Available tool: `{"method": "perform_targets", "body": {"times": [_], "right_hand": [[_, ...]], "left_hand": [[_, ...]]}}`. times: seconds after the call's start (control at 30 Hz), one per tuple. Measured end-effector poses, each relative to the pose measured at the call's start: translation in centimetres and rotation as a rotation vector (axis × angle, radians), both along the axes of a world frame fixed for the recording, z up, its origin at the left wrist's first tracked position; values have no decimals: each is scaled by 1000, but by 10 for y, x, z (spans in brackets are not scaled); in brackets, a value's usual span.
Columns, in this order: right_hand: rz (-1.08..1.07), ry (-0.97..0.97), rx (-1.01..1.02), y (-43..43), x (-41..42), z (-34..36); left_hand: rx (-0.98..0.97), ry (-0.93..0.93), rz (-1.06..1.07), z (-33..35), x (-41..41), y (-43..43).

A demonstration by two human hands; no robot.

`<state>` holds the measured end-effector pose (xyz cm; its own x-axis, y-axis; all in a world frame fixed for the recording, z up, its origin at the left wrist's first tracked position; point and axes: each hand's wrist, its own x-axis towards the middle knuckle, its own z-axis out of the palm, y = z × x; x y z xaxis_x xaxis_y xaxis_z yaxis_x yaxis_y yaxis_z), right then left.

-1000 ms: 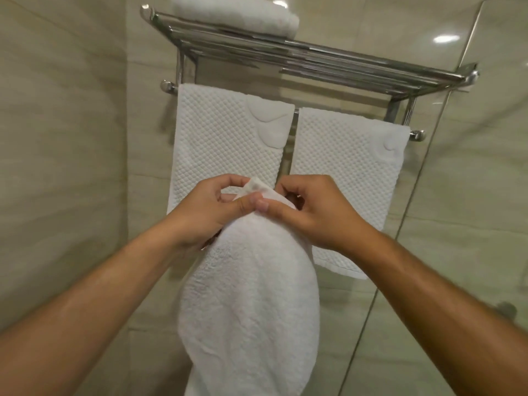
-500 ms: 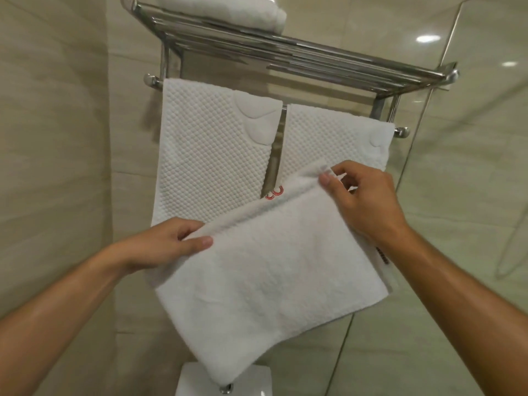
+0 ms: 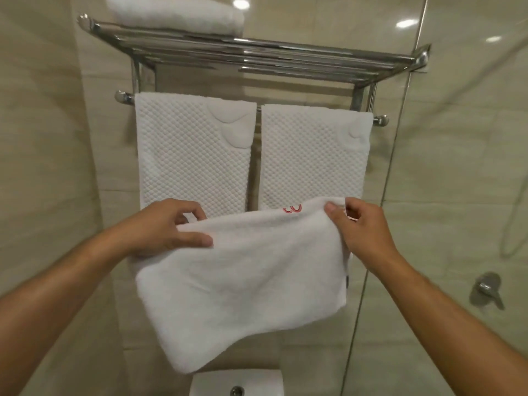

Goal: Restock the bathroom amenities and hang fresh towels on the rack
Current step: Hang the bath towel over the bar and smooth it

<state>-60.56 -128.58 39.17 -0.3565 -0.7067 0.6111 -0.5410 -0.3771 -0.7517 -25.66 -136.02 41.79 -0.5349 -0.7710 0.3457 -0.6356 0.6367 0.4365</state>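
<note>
Both hands have the towel (image 3: 243, 284) by its top edge: left hand (image 3: 168, 227) pinches the left corner, right hand (image 3: 363, 232) the right, held up just below the rack (image 3: 257, 58), over two hung towels.

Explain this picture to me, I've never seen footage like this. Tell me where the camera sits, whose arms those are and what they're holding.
No machine here: a person wears one wide-angle camera on the head, so you look down along their own bare arms. The left hand and the right hand each grip the top edge of a smooth white towel, spread out before the wall. Behind it a chrome rack is fixed to the tiles. From its lower bar hang a left waffle towel and a right waffle towel, side by side; a folded towel lies on its top shelf. The white fixture at the bottom is probably a toilet cistern.
</note>
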Motion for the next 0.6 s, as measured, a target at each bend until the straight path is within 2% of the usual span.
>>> {"method": "perform_targets", "body": {"times": [0.1,0.17,0.2,0.37,0.47,0.6], "right_hand": [[-73,4,-65,-1,-15,2],[-98,9,-73,0,-23,4],[-121,24,-69,1,-27,4],[-257,-15,34,-3,-46,-5],[-330,-1,201,-5,-49,-12],[-395,25,252,2,-39,-15]], "left_hand": [[153,-185,-19,7,9,0],[228,-188,-93,9,14,4],[264,-109,-113,8,16,5],[606,549,-58,-3,9,0],[549,656,90,-8,-14,-1],[329,716,218,-6,-44,3]]}}
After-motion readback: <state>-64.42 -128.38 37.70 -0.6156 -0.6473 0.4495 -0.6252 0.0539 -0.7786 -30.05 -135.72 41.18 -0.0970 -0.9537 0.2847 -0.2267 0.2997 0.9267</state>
